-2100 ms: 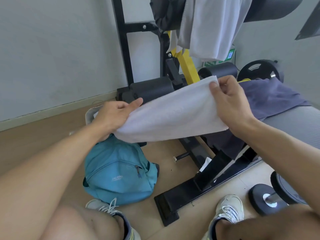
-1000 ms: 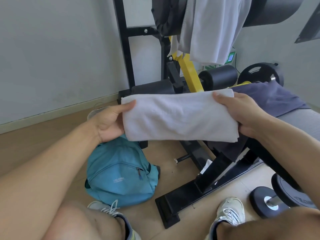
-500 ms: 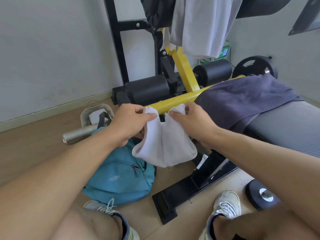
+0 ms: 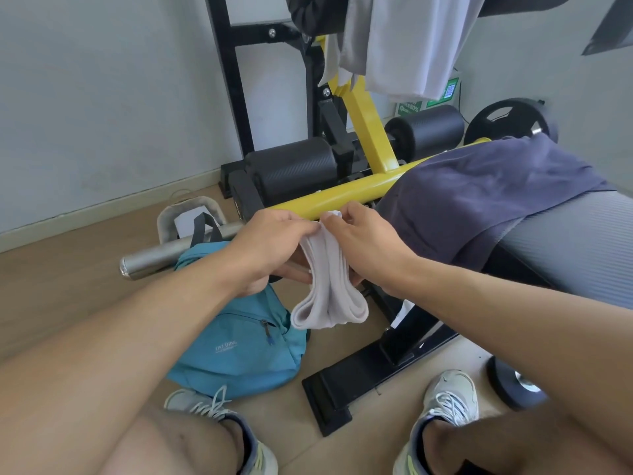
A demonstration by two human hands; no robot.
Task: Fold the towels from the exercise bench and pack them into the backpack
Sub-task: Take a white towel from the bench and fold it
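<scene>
A white towel (image 4: 329,293), folded into a narrow hanging bundle, is pinched at its top between my left hand (image 4: 274,245) and my right hand (image 4: 366,245), just in front of the bench's yellow bar. Below it on the floor lies the teal backpack (image 4: 236,351), its front zipper closed as far as I can see. A dark purple towel (image 4: 479,197) is draped over the grey exercise bench (image 4: 575,241) to the right. A light grey towel (image 4: 411,46) hangs from the black pad at the top.
A steel bottle (image 4: 164,255) lies behind the backpack beside a grey strap loop (image 4: 188,214). The bench's black foot (image 4: 359,382) runs across the floor between my shoes. A dumbbell (image 4: 517,385) sits at the right, a weight plate (image 4: 513,121) by the wall.
The white towel was stretched wide between my hands; I brought both ends together, so it now hangs doubled over in a narrow bundle. My view dipped lower toward the backpack.
</scene>
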